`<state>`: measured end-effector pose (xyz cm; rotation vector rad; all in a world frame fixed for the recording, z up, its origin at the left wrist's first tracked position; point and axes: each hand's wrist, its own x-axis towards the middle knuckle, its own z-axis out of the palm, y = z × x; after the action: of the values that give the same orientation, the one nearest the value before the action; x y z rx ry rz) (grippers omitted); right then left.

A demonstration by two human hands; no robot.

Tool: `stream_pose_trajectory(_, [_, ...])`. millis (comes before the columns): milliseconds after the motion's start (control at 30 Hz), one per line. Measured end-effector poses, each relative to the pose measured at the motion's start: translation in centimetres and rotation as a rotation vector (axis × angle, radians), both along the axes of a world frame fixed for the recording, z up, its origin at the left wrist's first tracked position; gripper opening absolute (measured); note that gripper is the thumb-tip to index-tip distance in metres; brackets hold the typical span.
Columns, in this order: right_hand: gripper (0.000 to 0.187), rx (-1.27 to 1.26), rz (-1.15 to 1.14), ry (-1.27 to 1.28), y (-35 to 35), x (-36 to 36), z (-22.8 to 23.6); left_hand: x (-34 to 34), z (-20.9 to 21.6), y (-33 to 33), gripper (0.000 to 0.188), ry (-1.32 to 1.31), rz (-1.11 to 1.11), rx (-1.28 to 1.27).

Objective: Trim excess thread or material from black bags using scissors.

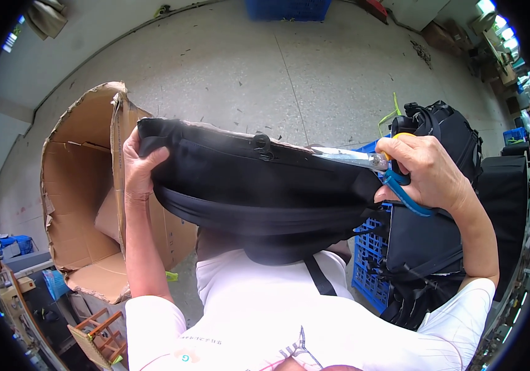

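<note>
Carton (76, 191) left, bag (228, 176) between, crate (367, 269) right

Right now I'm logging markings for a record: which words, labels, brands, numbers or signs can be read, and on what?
White shirt: dark print, too small to read; also an emblem with a green letter, not copied here.
Cardboard box: faint marks, too blurred to read.
Black fabric piece and scissors: no lettering seen.

White shirt (265, 297): a short line of dark print (201, 340) and a small red-and-green mark (185, 357) are borne on the chest, too small to be read | elsewhere: no lettering can be clearly made out
</note>
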<state>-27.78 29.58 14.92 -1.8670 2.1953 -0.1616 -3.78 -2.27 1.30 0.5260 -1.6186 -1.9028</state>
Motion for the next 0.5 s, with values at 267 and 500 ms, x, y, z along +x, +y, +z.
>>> stream_pose_trajectory(267, [0.056,-0.136,0.104,0.114,-1.6,0.3,-0.8,0.3,0.4,0.3,0.044,0.015,0.008,0.004])
stream_pose_trajectory(500, [0.049,-0.143,0.106,0.110,-1.6,0.3,-1.5,0.1,2.7,0.6,0.050,-0.068,0.024,-0.212])
